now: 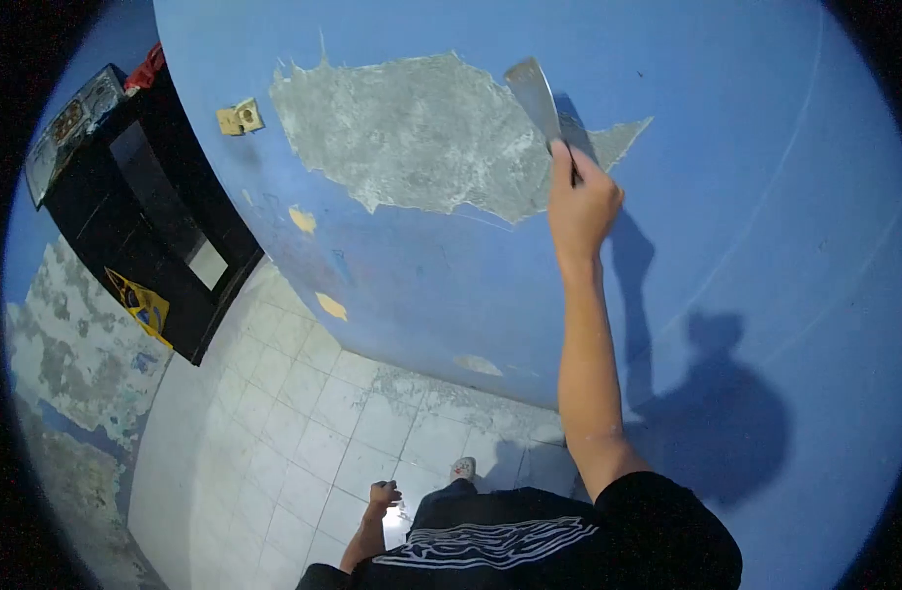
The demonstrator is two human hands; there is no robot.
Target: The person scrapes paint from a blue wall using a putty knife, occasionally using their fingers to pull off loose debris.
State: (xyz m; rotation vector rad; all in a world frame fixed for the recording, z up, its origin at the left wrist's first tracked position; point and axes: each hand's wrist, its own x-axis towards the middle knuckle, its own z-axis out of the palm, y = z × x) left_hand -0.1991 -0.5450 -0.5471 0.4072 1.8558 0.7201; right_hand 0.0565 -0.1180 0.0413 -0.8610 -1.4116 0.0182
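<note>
My right hand point(584, 206) is raised to the blue wall point(451, 285), closed around the dark handle of a putty knife point(536, 96). The knife's wide metal blade points up and to the left, over the right part of a bare grey patch point(402, 128). Whether the blade edge touches the wall I cannot tell. Jagged edges of blue paint surround that patch, and a narrow grey point runs off to its right. Low by my body, my left hand point(383, 495) has its fingers curled. It is small in view, and what it holds, if anything, cannot be made out.
A yellowed wall socket point(240, 118) sits left of the patch. Dusty debris point(490, 418) lies on the white tiled floor point(318, 433) along the wall's foot. A dark cabinet point(146, 211) with a yellow bag point(139, 307) stands at left, near a peeling wall point(77, 344).
</note>
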